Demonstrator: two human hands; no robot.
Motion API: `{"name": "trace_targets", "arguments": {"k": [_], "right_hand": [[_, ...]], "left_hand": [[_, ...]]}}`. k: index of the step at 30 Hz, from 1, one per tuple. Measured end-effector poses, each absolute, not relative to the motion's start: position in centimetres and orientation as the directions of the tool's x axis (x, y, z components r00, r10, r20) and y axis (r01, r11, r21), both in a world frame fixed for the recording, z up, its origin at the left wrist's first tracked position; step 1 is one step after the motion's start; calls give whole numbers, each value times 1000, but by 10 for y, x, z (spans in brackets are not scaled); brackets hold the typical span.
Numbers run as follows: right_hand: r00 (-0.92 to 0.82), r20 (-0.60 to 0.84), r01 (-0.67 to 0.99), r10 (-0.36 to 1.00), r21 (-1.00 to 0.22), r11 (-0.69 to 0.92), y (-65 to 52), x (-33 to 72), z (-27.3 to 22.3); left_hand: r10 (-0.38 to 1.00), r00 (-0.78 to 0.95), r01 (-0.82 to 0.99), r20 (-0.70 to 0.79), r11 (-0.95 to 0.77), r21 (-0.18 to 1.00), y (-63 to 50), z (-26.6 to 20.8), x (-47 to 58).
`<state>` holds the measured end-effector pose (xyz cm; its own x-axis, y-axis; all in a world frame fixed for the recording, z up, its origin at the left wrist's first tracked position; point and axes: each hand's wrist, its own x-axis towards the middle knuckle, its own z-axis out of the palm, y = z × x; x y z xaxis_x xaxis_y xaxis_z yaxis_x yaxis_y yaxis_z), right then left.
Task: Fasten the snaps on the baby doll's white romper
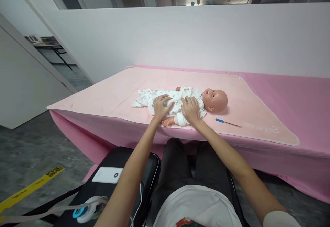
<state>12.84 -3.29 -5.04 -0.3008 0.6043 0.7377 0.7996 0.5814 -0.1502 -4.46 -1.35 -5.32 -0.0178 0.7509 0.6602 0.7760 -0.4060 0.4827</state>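
A baby doll [215, 100] in a white patterned outfit [175, 104] lies on its back on a light pink mat [108, 96], head to the right. My left hand [162, 106] rests on the outfit over the doll's lower body, fingers spread. My right hand [190, 109] lies on the doll's chest near the shoulder, fingers stretched out. Neither hand shows anything held. One bare doll hand [168, 122] sticks out of its sleeve below my left hand. Right of my right hand, a thin metal tool with a blue handle [220, 120] lies on the mat.
A darker pink cloth [291, 100] covers the table and hangs over its front edge. Behind stands a white wall [180, 38]. At lower left, a black case or seat [113, 192] holds a white phone [107, 174] and a white-and-blue bottle [89, 209].
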Motion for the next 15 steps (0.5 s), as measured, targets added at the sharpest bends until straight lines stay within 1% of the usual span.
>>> {"name": "trace_targets", "arguments": {"k": [3, 5, 6, 8, 10, 11, 13, 15], "right_hand": [[-371, 716, 805, 591, -69, 590, -62, 161, -54], [-337, 708, 841, 621, -70, 537, -83, 191, -61], [-289, 701, 874, 652, -86, 479, -93, 208, -65], [-123, 671, 951, 731, -131, 280, -111, 242, -74], [43, 611, 982, 791, -173, 79, -124, 271, -83], [91, 575, 981, 813, -191, 26, -129, 283, -86], [108, 507, 972, 855, -233, 15, -135, 301, -89], [75, 449, 957, 890, -284, 62, -137, 310, -85]], "left_hand": [[720, -188, 767, 668, -318, 558, -11, -53, -46], [707, -272, 743, 653, -277, 610, -10, -53, -48], [707, -296, 731, 643, -266, 628, -9, -53, -49], [715, -308, 720, 627, -255, 645, -9, -53, -49], [720, -304, 729, 623, -246, 640, -9, -53, -49], [719, -305, 737, 624, -237, 633, -9, -53, -49], [713, -309, 752, 630, -223, 621, -9, -53, -49], [710, -308, 762, 634, -215, 611, -9, -53, -49]]}}
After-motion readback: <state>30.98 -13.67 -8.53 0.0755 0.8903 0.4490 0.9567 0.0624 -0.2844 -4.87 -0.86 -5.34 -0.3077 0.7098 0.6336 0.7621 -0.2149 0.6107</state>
